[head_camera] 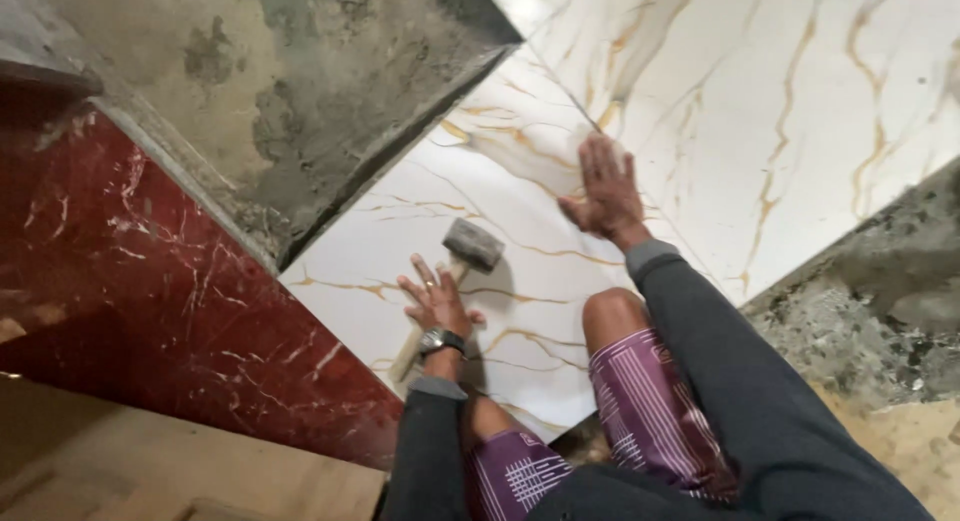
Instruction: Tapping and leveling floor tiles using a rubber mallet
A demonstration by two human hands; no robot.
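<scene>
The left hand [436, 303] is laid flat, fingers spread, over the mallet [472, 245] handle on the white tile [520, 281]; nothing is clenched. The right hand [605, 193] is pressed open-palmed at the tile's joint, beside grey mortar [300, 101].

Grey-headed wooden mallet [455, 271] lies on white gold-veined tile [530, 281].

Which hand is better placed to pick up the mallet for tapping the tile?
Left. The left hand already rests on the wooden handle of the rubber mallet, which lies on the white veined tile. The right hand is pressed flat near the tile joint, farther from the handle.
</scene>
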